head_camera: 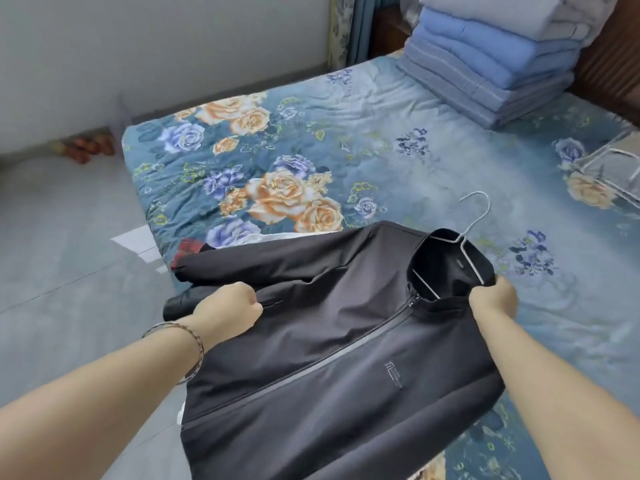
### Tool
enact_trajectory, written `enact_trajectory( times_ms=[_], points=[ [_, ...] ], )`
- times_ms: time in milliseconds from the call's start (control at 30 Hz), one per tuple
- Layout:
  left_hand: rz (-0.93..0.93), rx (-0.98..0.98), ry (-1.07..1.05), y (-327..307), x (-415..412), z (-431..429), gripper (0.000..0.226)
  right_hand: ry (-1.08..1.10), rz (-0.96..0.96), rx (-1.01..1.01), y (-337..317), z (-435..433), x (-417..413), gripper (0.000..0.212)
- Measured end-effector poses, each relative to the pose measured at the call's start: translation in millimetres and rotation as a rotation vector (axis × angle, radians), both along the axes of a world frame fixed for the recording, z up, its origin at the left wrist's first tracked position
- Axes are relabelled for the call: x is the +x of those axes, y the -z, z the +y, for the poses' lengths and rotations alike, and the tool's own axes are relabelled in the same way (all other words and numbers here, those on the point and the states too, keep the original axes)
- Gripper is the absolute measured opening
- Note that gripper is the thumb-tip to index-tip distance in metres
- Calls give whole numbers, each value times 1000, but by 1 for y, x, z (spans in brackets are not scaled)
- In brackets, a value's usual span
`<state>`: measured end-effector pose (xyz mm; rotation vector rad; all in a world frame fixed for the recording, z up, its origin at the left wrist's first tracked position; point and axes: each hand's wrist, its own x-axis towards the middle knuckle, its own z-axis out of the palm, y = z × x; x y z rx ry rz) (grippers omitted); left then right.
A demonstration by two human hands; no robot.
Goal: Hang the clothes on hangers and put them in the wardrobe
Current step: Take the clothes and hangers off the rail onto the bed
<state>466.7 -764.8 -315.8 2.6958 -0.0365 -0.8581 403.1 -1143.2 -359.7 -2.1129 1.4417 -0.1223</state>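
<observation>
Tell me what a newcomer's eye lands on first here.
First, the dark grey zip jacket spread across the near edge of the bed, a white wire hanger poking out of its collar, with the left hand gripping its side and the right hand gripping its shoulder. Behind it the floral bedspread fills the middle, and a stack of folded blue blankets sits at the far right corner.

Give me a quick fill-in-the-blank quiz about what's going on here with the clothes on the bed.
1. The left hand and right hand both grip a dark ____.
2. The white hanger has its hook poking out of the garment's ____.
3. Folded blue blankets are stacked on the ____.
Missing words: jacket, collar, bed.
</observation>
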Motion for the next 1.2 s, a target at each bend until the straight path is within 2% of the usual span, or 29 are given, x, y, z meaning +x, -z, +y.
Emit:
enact_trajectory(
  times_ms=[167,300,433,567,833,1000,1200],
  points=[
    [21,8,-2,14,9,-9,24,-88,426,-80,36,7,16,50],
    [28,40,-2,22,8,2,21,-605,551,-128,41,71,26,50],
    [38,48,-33,11,1,26,25,-1036,528,98,18,157,39,40],
    [5,57,-40,-14,-15,69,22,-1311,519,239,-21,242,49,36],
    [-40,103,-257,-74,-88,241,19,-1772,427,92,-111,464,27,21],
    [-111,63,-498,-117,-161,385,15,-2031,389,-93,-169,618,-15,35],
    [-276,190,-841,-180,-280,568,13,-2326,265,-282,-245,814,-96,38]
  ],
)
